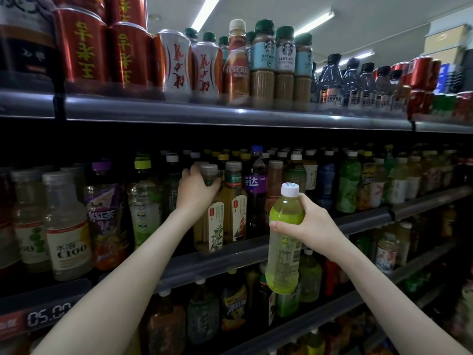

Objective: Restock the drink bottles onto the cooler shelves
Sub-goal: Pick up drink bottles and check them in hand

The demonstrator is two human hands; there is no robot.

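- The left hand [197,188] is stretched forward to the middle shelf [204,260], fingers curled round the neck of an upright yellow tea bottle [208,226] in the front row.
- The right hand [311,222] is clamped on a green tea bottle [282,252], held upright before the shelf rail, at four o'clock from the left hand.
- A matching tea bottle [234,206] is crowded against the gripped one at three o'clock.

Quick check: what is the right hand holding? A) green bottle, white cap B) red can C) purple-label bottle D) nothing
A: the right hand grips a green bottle with a white cap, off the shelves, while the left hand grips the neck of a shelved amber tea bottle.
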